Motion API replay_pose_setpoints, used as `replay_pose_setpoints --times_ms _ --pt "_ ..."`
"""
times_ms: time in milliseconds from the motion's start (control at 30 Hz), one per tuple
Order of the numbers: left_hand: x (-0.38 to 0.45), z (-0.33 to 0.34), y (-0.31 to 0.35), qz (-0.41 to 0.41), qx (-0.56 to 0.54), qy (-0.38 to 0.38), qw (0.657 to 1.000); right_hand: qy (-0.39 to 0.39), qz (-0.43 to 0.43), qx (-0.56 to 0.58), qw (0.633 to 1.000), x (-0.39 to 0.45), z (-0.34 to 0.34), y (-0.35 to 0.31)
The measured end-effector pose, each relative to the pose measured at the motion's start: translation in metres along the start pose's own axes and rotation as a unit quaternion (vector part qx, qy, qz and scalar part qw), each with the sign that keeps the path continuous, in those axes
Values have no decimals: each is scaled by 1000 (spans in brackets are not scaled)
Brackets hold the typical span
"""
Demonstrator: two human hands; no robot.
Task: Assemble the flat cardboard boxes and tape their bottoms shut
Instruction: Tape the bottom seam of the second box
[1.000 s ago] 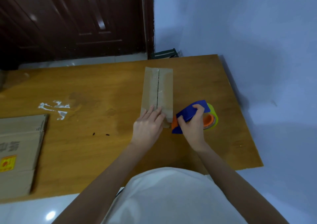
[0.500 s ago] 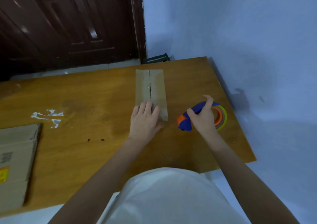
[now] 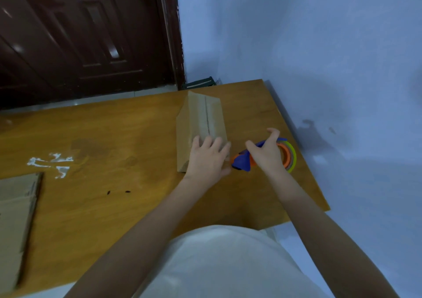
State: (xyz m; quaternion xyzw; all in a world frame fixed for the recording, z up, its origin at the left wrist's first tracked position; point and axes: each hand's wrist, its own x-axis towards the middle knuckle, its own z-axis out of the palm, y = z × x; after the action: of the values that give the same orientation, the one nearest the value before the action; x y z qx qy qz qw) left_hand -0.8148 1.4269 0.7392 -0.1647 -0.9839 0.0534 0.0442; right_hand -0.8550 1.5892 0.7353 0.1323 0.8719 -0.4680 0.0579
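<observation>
The person is working on one small cardboard box (image 3: 201, 124), which is standing on the wooden table (image 3: 114, 142) near its far right part, with the closed flaps facing up. A shiny strip of tape (image 3: 208, 115) is lying along the seam between the two flaps, so the bottom of this box is looking taped already, although the near end of the strip is hidden under the hand and it is not possible to tell if it is cut and pressed down. The left hand (image 3: 209, 158) is lying flat on the near end of the box, with the fingers straight and a little spread, pressing on the cardboard. The right hand (image 3: 266, 154) is gripping the blue and orange tape dispenser (image 3: 243, 162), with the fingers curled around its handle; the dispenser is sitting just beside the box, on the right, and it seems to be resting on the table, with the tape roll (image 3: 290, 158) showing behind the hand. At the left edge of the table a stack of flat boxes (image 3: 16, 211) is waiting, well apart from the hands, and these are not yet opened. So, as a judgement, one box is almost finished or finished, and the flat ones are remaining to be folded and taped.
</observation>
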Motion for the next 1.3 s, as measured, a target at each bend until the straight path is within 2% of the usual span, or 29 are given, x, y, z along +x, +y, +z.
replay_pose_setpoints --times_ms 67,167,267,333,467,600,733,833,867,933,1000,1033,1067,1100,1167,1200,1233,1267,1300 --pt "3 -5 -1 -13 4 -1 1000 1 5 0 1000 1 -3 -1" --pt "8 -12 0 -18 17 -53 998 9 -5 -7 1000 1 -4 -4" --pt "12 -12 -1 -29 -26 -70 997 12 -37 -35 999 1 0 -8" --pt "15 -14 -5 -33 -50 -94 994 13 -70 -84 994 0 5 -9" --pt "18 -19 -14 -29 -15 -140 990 14 -102 -212 972 -1 13 -16" --pt "12 -16 -12 -41 48 -109 992 -8 -95 -275 957 1 18 -24" --pt "14 -16 -14 -68 40 -89 993 -48 -86 -315 944 4 22 -33" --pt "20 -15 -21 -38 43 -68 996 -68 -83 -309 945 6 23 -41" --pt "22 -11 -25 -15 7 -55 998 -72 -81 -305 946 8 23 -45" --pt "23 -2 -32 0 -175 -82 981 -85 -78 -288 951 12 22 -51" --pt "21 0 -41 -13 -399 -159 903 -106 -71 -259 957 15 22 -57" --pt "16 2 -45 -19 -468 -175 866 -117 -63 -240 962 17 21 -59" --pt "11 4 -47 -25 -500 -170 849 -126 -52 -224 965 20 21 -61" --pt "7 3 -48 -16 -499 -152 853 -135 -39 -212 967 21 20 -62" --pt "3 -2 -53 11 -486 -51 872 -156 -13 -194 968 25 20 -64" --pt "3 -12 -58 -7 -448 21 894 -164 2 -182 970 26 20 -63" --pt "4 -22 -67 -64 -368 100 922 -170 15 -167 971 27 20 -63" --pt "5 -28 -80 -155 -262 143 942 -174 27 -152 973 28 20 -64" --pt "2 -28 -100 -259 -177 130 941 -178 37 -139 973 29 21 -64"
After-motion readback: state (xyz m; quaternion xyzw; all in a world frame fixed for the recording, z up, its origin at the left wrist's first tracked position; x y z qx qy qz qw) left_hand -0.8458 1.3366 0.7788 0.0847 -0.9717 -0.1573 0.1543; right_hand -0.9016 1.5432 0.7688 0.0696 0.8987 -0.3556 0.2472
